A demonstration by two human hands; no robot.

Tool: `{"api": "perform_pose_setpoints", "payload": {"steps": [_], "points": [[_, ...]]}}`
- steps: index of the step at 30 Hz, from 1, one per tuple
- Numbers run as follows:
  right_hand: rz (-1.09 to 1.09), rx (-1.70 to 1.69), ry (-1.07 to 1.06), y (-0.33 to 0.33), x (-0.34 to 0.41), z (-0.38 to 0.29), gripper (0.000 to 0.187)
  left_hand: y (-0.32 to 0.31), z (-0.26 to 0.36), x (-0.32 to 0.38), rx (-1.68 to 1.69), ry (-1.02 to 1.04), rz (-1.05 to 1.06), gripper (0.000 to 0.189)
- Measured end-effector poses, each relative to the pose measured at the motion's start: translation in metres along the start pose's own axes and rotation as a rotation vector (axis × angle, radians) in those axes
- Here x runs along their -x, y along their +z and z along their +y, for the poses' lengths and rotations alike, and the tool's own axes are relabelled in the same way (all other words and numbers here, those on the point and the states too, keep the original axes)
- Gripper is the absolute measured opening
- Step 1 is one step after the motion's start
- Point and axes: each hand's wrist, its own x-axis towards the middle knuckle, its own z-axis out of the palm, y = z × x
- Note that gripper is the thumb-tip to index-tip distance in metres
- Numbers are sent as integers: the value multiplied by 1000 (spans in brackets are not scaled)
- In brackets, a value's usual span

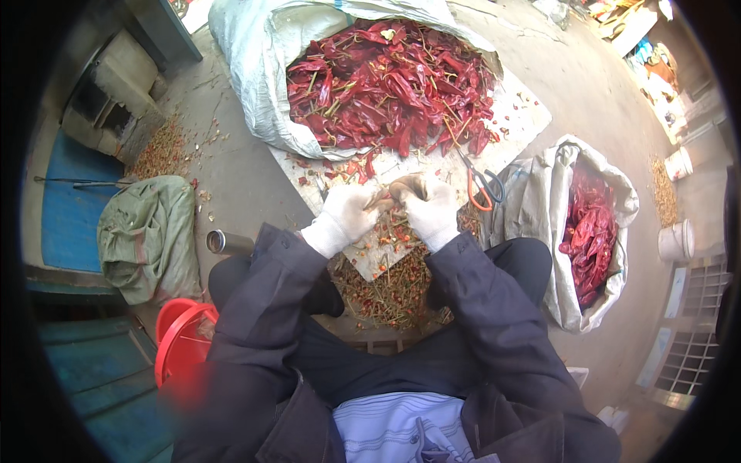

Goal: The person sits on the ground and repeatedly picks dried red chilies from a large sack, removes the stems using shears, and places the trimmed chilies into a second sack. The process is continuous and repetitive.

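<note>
My left hand (347, 215) and my right hand (429, 207), both in white work gloves with brown-stained fingertips, meet over a pale board (524, 124). Their fingers are curled inward, nearly touching. A trace of red shows between the fingertips, but whether either hand grips anything is hidden. Just beyond them, a large white woven sack (255, 75) lies with its mouth towards me, and dried red chili peppers (393, 87) with stems spill from it. To the right of my right hand rest scissors (479, 188) with one orange and one dark handle.
Right of my knee stands a rolled-open sack (524, 197) holding red chilies (589, 243). Stems and seeds (391, 292) cover the floor between my feet. At left are a metal cup (228, 242), a green sack (150, 237) and a red plastic basin (179, 347). White buckets (676, 240) stand far right.
</note>
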Motion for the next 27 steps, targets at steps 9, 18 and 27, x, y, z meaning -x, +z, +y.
{"api": "perform_pose_setpoints", "payload": {"steps": [9, 18, 27], "points": [[98, -640, 172, -2, 2, 18, 18, -17, 25, -2, 716, -478, -44, 12], [165, -838, 142, -40, -25, 33, 20, -42, 34, 5, 729, -467, -121, 19], [-76, 697, -10, 11, -39, 28, 27, -101, -7, 0, 1114, -408, 337, 33]]}}
